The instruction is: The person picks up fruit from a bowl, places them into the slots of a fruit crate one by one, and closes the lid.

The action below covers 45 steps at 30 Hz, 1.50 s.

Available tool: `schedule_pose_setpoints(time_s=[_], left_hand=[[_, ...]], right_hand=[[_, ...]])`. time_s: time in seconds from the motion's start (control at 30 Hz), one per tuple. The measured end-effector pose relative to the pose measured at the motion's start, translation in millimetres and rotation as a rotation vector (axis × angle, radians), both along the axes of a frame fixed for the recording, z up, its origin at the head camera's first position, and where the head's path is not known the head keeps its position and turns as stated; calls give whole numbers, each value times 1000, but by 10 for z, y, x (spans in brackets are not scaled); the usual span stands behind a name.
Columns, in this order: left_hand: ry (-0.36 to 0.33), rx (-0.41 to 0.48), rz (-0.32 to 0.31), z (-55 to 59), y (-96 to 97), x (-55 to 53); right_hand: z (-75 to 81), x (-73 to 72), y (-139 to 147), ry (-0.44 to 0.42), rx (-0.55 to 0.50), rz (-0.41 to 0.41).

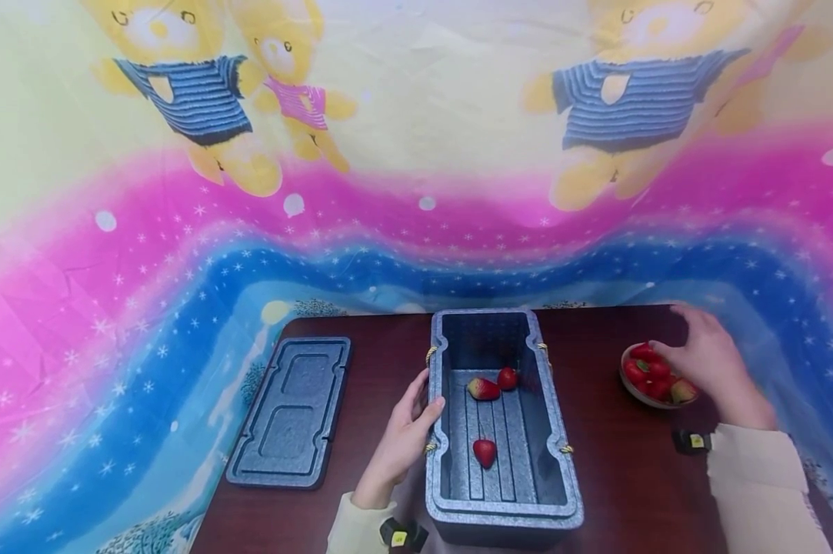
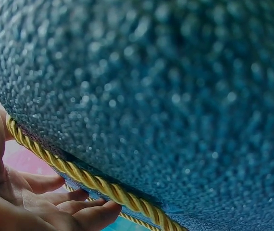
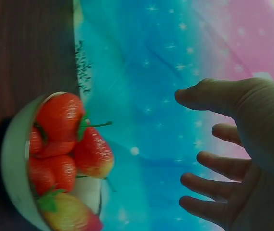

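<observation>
Fruit [image 1: 658, 369] lies in a bowl [image 3: 18, 159], lower right; the right hand [image 1: 715, 362] hangs near, spread. The left hand [image 1: 401, 437], fingers extended, touches the box [image 1: 502, 509].

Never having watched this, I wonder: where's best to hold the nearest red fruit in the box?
Probably pinch the red fruit by its rounded sides, from above: it lies apart from the other fruit, and the box has walls all round.

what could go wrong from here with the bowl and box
Glossy red fruits are heaped in the small, round, pale, smooth bowl, so the right hand might knock one out. The left hand rests against the grey-blue, speckled, rectangular box; a push could shift it and roll the loose fruits inside.
</observation>
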State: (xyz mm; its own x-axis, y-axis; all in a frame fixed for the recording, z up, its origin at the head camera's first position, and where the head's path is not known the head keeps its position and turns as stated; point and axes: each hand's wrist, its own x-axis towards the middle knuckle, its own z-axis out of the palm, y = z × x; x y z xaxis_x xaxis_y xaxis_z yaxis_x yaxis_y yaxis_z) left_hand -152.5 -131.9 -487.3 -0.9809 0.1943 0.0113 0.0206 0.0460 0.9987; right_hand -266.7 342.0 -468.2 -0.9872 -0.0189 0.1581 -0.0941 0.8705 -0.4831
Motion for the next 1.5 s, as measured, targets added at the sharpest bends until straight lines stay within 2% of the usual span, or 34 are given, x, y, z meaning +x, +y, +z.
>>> schedule_pose_setpoints(time_s=[0.33,0.63,1.03,1.5], left_hand=[[4,4,1,-9,-2,-5],[6,0,1,-10,-4,-3],[5,2,5,15,3,1],[10,-10,6,7,-1,1]], right_hand=[[-276,9,26,-56,0,38],[-426,35,-1,-125,-3,28],[-584,-24,24,-120,46,40],[-630,-81,-30,-68,23,40]])
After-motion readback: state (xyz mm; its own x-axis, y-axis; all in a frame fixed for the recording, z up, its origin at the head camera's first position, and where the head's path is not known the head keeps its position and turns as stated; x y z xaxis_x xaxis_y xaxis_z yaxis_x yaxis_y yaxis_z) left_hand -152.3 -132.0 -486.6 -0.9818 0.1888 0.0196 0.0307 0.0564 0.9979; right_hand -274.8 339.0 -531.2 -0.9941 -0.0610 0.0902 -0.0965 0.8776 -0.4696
